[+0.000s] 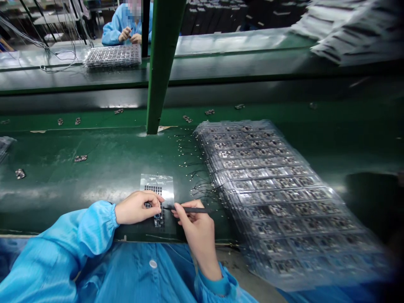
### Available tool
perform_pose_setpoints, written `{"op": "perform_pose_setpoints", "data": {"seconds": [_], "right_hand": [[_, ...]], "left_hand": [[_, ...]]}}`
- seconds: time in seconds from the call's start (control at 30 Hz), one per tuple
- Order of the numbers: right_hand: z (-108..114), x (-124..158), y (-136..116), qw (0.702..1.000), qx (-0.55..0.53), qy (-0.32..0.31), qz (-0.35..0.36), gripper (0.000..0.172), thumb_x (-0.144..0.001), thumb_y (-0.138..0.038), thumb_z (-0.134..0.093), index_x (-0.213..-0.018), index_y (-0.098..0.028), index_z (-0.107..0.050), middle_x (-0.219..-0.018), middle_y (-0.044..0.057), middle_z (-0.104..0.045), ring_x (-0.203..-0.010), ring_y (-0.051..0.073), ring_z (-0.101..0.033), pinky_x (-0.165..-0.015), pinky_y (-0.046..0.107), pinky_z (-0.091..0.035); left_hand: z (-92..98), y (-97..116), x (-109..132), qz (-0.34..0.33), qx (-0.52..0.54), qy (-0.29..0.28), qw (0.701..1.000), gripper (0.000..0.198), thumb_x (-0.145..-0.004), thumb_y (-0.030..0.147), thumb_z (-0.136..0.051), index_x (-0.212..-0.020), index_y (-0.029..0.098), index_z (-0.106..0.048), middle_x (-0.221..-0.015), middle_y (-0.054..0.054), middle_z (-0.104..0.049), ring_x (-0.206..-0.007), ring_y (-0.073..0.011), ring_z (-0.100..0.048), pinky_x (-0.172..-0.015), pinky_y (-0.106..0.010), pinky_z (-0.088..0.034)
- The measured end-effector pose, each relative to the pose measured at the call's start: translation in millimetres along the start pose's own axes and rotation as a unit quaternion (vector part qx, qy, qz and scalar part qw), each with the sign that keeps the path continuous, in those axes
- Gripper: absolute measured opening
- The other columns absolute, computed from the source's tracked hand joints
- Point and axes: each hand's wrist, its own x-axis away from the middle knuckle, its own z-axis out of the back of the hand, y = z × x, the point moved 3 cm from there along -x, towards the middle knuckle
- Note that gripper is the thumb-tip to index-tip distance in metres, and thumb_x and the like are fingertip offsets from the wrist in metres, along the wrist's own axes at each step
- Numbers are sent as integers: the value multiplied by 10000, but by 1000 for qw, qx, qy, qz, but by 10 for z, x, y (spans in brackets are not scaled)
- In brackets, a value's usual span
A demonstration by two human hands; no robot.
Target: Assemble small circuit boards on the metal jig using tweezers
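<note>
My left hand (pixel 137 207) rests on the green bench with curled fingers pressed onto a small clear sheet (pixel 164 185) that carries rows of tiny dark parts. A small circuit board (pixel 159 220) lies just below the fingertips. My right hand (pixel 197 229) pinches black tweezers (pixel 189 209), whose tip points left and meets the sheet next to my left fingertips. Both arms wear blue sleeves.
A tall stack of clear trays (pixel 277 193) filled with small boards stands at the right, with loose thin wires (pixel 198 176) beside it. A green post (pixel 160 67) rises behind. Small boards lie scattered on the belt (pixel 94 122). Another person in blue works behind a tray stack (pixel 112 55).
</note>
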Motion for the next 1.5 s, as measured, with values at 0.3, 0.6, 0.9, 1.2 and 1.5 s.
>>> {"op": "perform_pose_setpoints", "data": {"seconds": [0.3,0.6,0.9,1.2,1.5], "right_hand": [[-6,-13,-14,1000,-3,4,-8,302,-756,-480,-663,-713,-203,-552,-641,53,-711,-629,235,-701,-514,271,-517],[-11,-23,-19,1000,-1,0,-7,310,-765,-489,-652,-721,-205,-537,-637,63,-708,-631,247,-703,-504,279,-524],[-14,-32,-19,999,-23,1,-30,338,-723,-508,-680,-715,-196,-549,-624,68,-708,-628,254,-704,-481,278,-521],[60,-66,-27,992,-122,8,-9,329,-698,-479,-714,-655,-187,-568,-571,11,-649,-523,179,-648,-534,295,-542],[13,49,35,992,-123,8,31,222,-782,-379,-675,-697,-198,-578,-636,1,-646,-580,169,-645,-593,284,-533]], "left_hand": [[3,6,6,1,1,4,1000,154,-806,171,-581,-654,146,-570,-1096,-65,-654,-943,-166,-620,-818,-260,-452],[-3,-7,1,-3,-2,5,1000,143,-811,185,-577,-672,153,-580,-1101,-61,-655,-917,-154,-620,-826,-271,-462],[-3,-5,-4,-5,1,6,1000,146,-810,179,-576,-666,152,-570,-1091,-68,-657,-919,-157,-622,-833,-280,-462],[0,-24,-9,-3,22,8,1000,144,-804,181,-586,-664,151,-567,-1060,-85,-670,-988,-173,-618,-805,-267,-471],[-4,-89,-48,58,97,-29,993,137,-803,255,-586,-743,131,-585,-671,3,-626,-606,-99,-575,-590,-199,-444]]}}
